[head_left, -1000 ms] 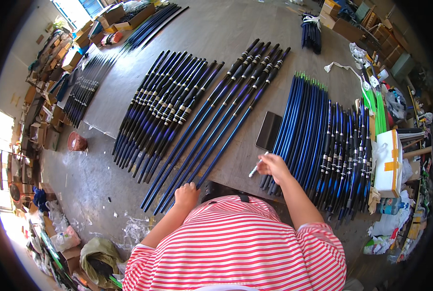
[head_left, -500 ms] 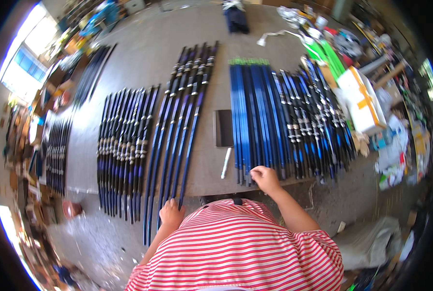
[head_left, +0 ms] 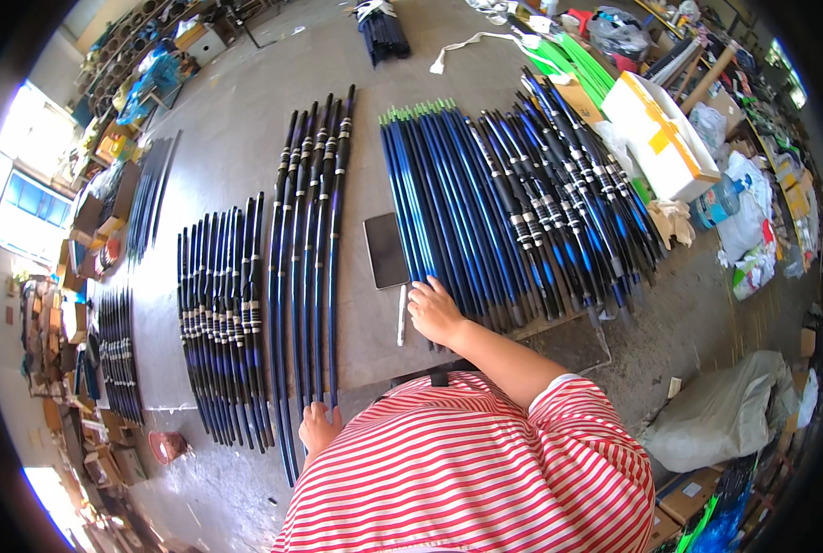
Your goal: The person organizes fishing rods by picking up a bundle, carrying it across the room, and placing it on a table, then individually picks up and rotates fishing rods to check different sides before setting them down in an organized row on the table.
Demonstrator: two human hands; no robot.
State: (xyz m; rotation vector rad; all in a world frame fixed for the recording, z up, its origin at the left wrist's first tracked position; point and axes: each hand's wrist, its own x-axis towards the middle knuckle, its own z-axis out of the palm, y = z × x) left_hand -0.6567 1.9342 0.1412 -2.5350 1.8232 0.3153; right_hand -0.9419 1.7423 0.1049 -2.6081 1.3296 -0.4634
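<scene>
My left hand [head_left: 319, 428] is closed at the lower ends of a row of long dark-blue fishing rods [head_left: 305, 313] that overhang the table's near edge. My right hand [head_left: 435, 311] lies at the left side of a bundle of slim blue rods [head_left: 444, 203] with green tips, near their lower ends. Its fingers are bent against the leftmost rods; what they pinch, if anything, is hidden. Beside that hand are a white pen [head_left: 401, 316] and a dark phone-like rectangular slab [head_left: 386, 251].
More banded black rods [head_left: 559, 198] lie to the right, others [head_left: 223, 323] to the left. A white foam box [head_left: 660, 138] stands beyond, near green rods [head_left: 577, 69]. A tied dark bundle [head_left: 381, 35] is at the far side. A red bucket [head_left: 166, 447] sits on the floor.
My right hand has moved left across the blue rods to the bundle's left side. My left hand stays at the lower ends of its row. The whole view has shifted.
</scene>
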